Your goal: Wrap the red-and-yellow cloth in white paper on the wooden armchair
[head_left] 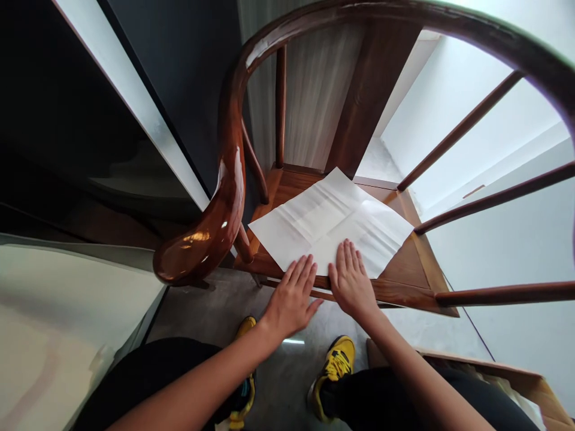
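Note:
A creased white sheet of paper (323, 221) lies turned cornerwise on the seat of a glossy brown wooden chair (411, 263). My left hand (291, 296) rests with its fingertips on the near edge of the paper, fingers stretched out and thumb pointing right. Just right of it, my right hand (353, 278) lies flat on the paper's near part, palm down, fingers extended. Neither hand grips anything. Fold lines run across the sheet.
The chair's curved armrest (197, 254) sweeps round the left, back and right, with thin spindles below it. At lower right is an open cardboard box (534, 383). A pale surface (67, 323) stands at left. Yellow shoes (339, 362) are on the grey floor.

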Action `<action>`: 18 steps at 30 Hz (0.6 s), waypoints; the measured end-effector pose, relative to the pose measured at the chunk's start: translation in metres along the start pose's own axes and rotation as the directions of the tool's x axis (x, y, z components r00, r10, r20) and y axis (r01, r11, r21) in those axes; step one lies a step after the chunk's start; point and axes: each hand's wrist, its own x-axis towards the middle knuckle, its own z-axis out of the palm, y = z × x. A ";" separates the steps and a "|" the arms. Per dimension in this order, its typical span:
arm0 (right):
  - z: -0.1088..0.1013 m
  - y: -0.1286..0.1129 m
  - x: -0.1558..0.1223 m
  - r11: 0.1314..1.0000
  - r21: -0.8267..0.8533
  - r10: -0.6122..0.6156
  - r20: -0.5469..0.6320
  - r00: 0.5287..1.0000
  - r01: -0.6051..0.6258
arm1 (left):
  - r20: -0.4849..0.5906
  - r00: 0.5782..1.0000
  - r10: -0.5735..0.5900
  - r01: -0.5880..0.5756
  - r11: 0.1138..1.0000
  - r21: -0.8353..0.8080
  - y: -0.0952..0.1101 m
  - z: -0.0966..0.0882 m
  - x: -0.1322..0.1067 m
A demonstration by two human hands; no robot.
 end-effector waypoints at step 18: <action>-0.026 0.059 0.012 0.987 0.146 -0.091 0.204 0.975 0.061 | 0.213 0.932 0.292 -0.276 0.956 -0.103 -0.022 -0.051 0.028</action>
